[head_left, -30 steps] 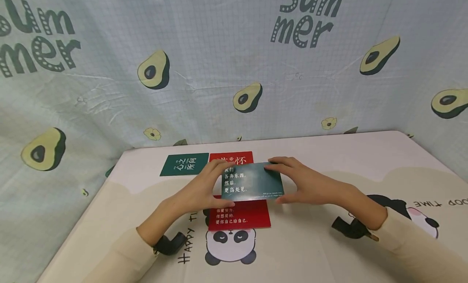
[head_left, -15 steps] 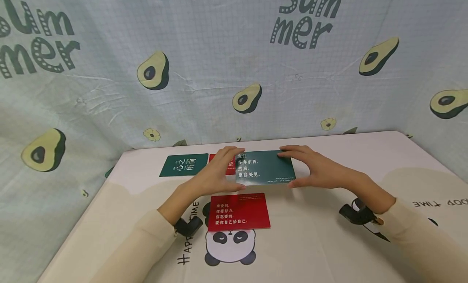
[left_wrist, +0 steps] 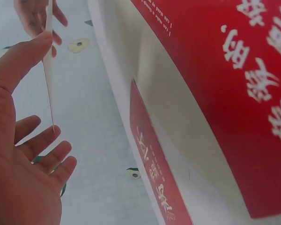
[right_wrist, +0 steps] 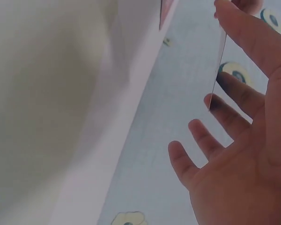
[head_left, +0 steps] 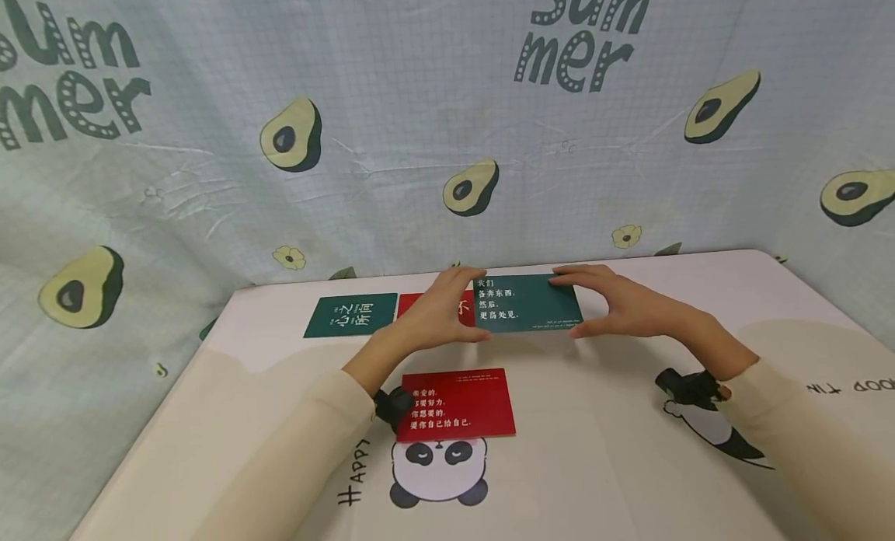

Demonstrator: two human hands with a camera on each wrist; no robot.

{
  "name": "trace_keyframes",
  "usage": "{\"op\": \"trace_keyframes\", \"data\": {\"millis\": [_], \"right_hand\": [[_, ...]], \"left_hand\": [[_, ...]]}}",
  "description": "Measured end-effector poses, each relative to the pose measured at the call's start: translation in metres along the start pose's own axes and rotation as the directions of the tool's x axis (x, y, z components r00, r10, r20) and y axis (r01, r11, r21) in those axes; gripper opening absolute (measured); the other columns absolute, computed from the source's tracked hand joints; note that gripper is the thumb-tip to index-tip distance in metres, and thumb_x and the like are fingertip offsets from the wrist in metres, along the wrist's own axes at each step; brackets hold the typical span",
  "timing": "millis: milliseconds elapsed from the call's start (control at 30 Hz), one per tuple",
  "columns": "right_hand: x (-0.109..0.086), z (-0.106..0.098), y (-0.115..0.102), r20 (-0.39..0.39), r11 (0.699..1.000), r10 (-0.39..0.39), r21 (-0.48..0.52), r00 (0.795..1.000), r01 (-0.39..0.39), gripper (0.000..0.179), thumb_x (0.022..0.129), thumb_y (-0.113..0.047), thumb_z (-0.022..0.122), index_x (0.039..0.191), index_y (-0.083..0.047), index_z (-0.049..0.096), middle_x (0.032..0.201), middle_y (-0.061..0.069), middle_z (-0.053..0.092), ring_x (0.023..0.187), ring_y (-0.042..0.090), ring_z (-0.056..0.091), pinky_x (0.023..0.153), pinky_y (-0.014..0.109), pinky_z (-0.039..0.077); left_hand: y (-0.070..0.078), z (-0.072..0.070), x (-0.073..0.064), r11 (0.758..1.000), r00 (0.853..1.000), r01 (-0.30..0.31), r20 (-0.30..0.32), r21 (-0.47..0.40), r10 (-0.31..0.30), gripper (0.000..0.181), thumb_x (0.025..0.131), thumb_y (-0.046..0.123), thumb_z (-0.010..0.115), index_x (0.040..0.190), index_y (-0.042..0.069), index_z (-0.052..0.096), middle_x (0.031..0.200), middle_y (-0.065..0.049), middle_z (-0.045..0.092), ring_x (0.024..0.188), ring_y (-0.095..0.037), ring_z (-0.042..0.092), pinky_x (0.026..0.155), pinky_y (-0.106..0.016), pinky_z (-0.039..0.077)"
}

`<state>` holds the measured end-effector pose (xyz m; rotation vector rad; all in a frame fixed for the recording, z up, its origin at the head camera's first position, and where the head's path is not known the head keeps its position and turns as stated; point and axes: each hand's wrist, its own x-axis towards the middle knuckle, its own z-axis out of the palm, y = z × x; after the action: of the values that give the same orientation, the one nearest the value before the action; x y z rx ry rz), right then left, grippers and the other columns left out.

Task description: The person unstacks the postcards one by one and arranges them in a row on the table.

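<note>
My left grip (head_left: pixel 440 312) and right grip (head_left: pixel 622 301) pinch opposite ends of the green card (head_left: pixel 534 301) above the tabletop (head_left: pixel 580 463), thumbs (head_left: pixel 475 335) nearest me, probably to carry it level with its white lettering (head_left: pixel 498 315) uncovered.

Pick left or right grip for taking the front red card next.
Left, probably: the left grip is nearer the front red card, which shows large in the left wrist view, not the right's. That grip must first release the held green card, which the right grip also pinches.
</note>
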<state>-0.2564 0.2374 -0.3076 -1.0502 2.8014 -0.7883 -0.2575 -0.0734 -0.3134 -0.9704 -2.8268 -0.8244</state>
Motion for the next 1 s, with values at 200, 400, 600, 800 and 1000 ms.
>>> {"op": "trace_keyframes", "data": {"millis": [200, 400, 600, 800, 1000], "right_hand": [[0.003, -0.003, 0.013, 0.019, 0.999, 0.035, 0.002, 0.999, -0.035, 0.072, 0.079, -0.033, 0.078, 0.142, -0.016, 0.046, 0.151, 0.008, 0.032, 0.137, 0.034, 0.023, 0.104, 0.064, 0.026], [0.009, -0.002, 0.025, 0.050, 0.998, 0.068, 0.000, 0.996, -0.068, 0.072, 0.079, -0.033, 0.078, 0.142, -0.016, 0.046, 0.151, 0.010, 0.030, 0.137, 0.036, 0.022, 0.103, 0.066, 0.023], [0.015, 0.001, 0.038, 0.088, 0.994, 0.106, 0.009, 0.990, -0.107, 0.071, 0.079, -0.038, 0.077, 0.141, -0.020, 0.047, 0.152, 0.009, 0.029, 0.138, 0.037, 0.021, 0.104, 0.068, 0.020], [0.020, 0.004, 0.044, 0.124, 0.988, 0.151, 0.022, 0.981, -0.155, 0.073, 0.078, -0.041, 0.077, 0.141, -0.020, 0.048, 0.152, 0.010, 0.029, 0.139, 0.038, 0.020, 0.104, 0.069, 0.017], [0.026, 0.007, 0.047, 0.145, 0.989, 0.142, 0.017, 0.979, -0.146, 0.071, 0.077, -0.040, 0.078, 0.139, -0.016, 0.051, 0.151, 0.012, 0.032, 0.138, 0.039, 0.020, 0.105, 0.068, 0.016]], "left_hand": [[-0.004, 0.008, 0.016, 0.998, 0.999, 0.043, 0.031, 0.048, -0.044, 0.090, 0.071, 0.034, 0.084, 0.144, 0.010, 0.038, 0.142, -0.007, 0.042, 0.132, -0.023, 0.034, 0.104, -0.042, 0.038], [-0.008, 0.016, 0.029, 0.994, 0.995, 0.080, 0.054, 0.071, -0.084, 0.089, 0.071, 0.038, 0.083, 0.143, 0.008, 0.040, 0.140, -0.008, 0.045, 0.129, -0.024, 0.038, 0.106, -0.043, 0.035], [-0.013, 0.026, 0.037, 0.992, 0.989, 0.108, 0.094, 0.068, -0.114, 0.087, 0.072, 0.038, 0.082, 0.142, 0.006, 0.041, 0.136, -0.008, 0.048, 0.125, -0.022, 0.041, 0.106, -0.039, 0.036], [-0.016, 0.029, 0.042, 0.988, 0.982, 0.141, 0.119, 0.059, -0.148, 0.085, 0.072, 0.039, 0.082, 0.141, 0.008, 0.043, 0.130, -0.006, 0.052, 0.118, -0.020, 0.043, 0.103, -0.038, 0.038], [-0.019, 0.031, 0.045, 0.984, 0.977, 0.146, 0.144, 0.101, -0.160, 0.082, 0.073, 0.042, 0.081, 0.139, 0.009, 0.045, 0.119, -0.005, 0.054, 0.109, -0.018, 0.045, 0.094, -0.034, 0.045]]}}
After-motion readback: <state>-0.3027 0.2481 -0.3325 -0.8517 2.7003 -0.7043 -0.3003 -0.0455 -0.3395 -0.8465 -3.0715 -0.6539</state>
